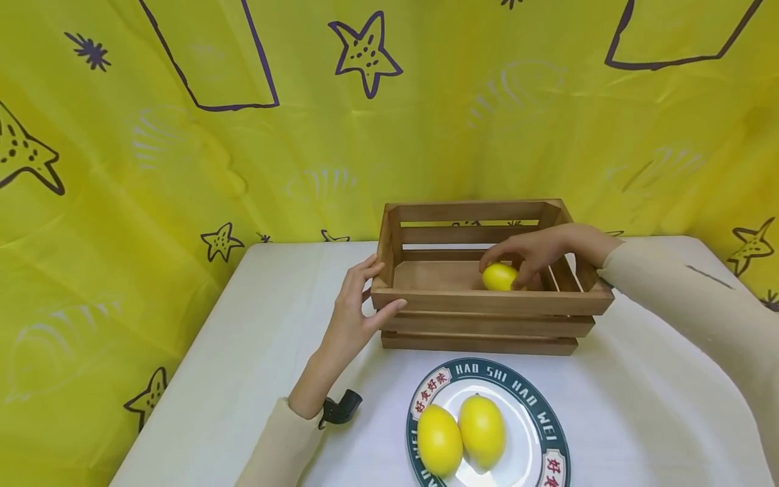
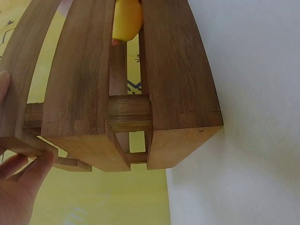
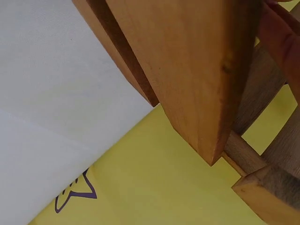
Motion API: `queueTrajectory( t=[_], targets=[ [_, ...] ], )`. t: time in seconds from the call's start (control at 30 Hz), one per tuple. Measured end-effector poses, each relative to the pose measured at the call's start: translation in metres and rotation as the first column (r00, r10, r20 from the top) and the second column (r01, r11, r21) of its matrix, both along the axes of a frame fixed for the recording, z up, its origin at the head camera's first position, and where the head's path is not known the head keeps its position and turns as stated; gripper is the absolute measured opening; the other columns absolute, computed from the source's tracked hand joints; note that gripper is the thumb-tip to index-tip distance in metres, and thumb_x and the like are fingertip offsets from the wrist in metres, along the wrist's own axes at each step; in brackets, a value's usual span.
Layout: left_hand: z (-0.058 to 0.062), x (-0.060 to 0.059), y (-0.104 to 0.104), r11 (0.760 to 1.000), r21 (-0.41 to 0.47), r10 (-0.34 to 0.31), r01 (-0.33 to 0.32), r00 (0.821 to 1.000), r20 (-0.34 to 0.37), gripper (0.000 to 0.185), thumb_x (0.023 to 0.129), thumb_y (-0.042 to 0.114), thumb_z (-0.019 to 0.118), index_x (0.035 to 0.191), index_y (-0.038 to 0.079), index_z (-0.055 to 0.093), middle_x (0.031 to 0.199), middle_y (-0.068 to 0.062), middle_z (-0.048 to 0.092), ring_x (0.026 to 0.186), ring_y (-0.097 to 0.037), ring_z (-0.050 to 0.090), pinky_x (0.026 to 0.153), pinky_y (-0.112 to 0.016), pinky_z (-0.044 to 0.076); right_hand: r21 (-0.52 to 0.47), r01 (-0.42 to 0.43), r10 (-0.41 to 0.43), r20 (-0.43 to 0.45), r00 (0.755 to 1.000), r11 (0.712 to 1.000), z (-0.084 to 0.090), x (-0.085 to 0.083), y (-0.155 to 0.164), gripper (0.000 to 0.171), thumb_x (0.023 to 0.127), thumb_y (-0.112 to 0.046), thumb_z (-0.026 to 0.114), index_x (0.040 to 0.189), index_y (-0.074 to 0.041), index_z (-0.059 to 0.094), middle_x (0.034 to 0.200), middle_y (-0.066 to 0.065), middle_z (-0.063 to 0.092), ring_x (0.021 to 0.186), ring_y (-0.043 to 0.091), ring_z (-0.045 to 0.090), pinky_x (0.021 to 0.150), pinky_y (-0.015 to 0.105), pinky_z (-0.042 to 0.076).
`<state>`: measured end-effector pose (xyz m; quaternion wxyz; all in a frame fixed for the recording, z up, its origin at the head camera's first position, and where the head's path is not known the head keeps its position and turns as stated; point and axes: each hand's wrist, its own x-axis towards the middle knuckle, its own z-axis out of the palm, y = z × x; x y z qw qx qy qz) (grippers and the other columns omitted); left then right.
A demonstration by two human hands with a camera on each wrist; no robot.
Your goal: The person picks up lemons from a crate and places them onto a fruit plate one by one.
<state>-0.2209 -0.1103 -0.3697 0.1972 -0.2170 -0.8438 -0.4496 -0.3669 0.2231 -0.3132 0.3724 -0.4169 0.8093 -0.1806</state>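
White table (image 1: 255, 325); only head view shows plate (image 1: 535, 412), two lemons (image 1: 459, 433).

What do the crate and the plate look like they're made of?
The crate looks like stained brown wood: slats with visible grain and a matte finish. The plate looks like glazed ceramic, possibly melamine: a glossy white centre and a dark green rim with printed lettering.

We lose the lower half of the lemon (image 1: 500, 276) behind the crate (image 1: 487, 301) front slat, and the right hand (image 1: 535, 253) covers its far side. The plate (image 1: 541, 412) runs off the bottom edge. From the left wrist, only a sliver of lemon shows between slats; the left hand (image 2: 18, 187) is cropped.
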Motion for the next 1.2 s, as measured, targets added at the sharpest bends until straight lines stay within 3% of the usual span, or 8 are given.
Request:
queueTrajectory(
  t=[0.13,0.47,0.7,0.93,1.2],
  targets=[
    [0.0,0.0,0.0,1.0,0.004,-0.002,0.002,1.0,0.003,0.061,0.083,0.015,0.078,0.134,0.001,0.047,0.148,-0.014,0.039,0.136,-0.029,0.041,0.099,-0.042,0.051,-0.069,-0.016,0.015,-0.02,1.0,0.998,0.001,0.001,0.0,0.058,0.085,-0.009,0.074,0.137,0.0,0.049,0.142,0.019,0.047,0.118,0.03,0.046,0.098,0.039,0.047],
    [0.0,0.005,-0.005,1.0,-0.003,-0.014,0.014,1.0,0.01,0.061,0.084,0.017,0.078,0.134,0.001,0.047,0.148,-0.014,0.038,0.136,-0.03,0.041,0.101,-0.041,0.05,-0.161,0.02,-0.037,-0.101,0.994,0.987,-0.002,0.019,0.0,0.058,0.083,-0.012,0.077,0.135,-0.002,0.052,0.139,0.016,0.051,0.114,0.028,0.048,0.091,0.03,0.052],
    [0.0,0.009,-0.01,1.0,-0.007,-0.026,0.026,1.0,0.007,0.061,0.084,0.017,0.078,0.134,0.001,0.046,0.148,-0.015,0.039,0.136,-0.03,0.041,0.1,-0.04,0.05,-0.226,0.037,-0.057,-0.082,0.995,0.973,0.002,0.033,-0.003,0.055,0.084,-0.009,0.075,0.134,-0.003,0.053,0.137,0.015,0.051,0.11,0.026,0.049,0.09,0.028,0.051],
    [0.001,0.01,-0.009,1.0,-0.002,-0.03,0.03,0.999,-0.01,0.061,0.084,0.016,0.078,0.134,0.0,0.046,0.148,-0.016,0.038,0.136,-0.033,0.041,0.099,-0.042,0.051,-0.375,0.013,-0.031,-0.041,0.999,0.927,0.006,0.038,0.002,0.051,0.085,-0.005,0.074,0.131,-0.001,0.052,0.133,0.022,0.05,0.106,0.02,0.052,0.088,0.03,0.055],
    [0.001,0.011,-0.008,0.999,0.003,-0.035,0.035,0.999,-0.009,0.06,0.085,0.017,0.077,0.134,0.001,0.047,0.148,-0.016,0.038,0.134,-0.033,0.043,0.098,-0.043,0.051,-0.407,0.006,-0.029,-0.053,0.998,0.913,0.014,0.047,0.007,0.05,0.086,-0.003,0.072,0.131,0.002,0.05,0.132,0.023,0.049,0.101,0.02,0.056,0.085,0.035,0.058]
  ],
)
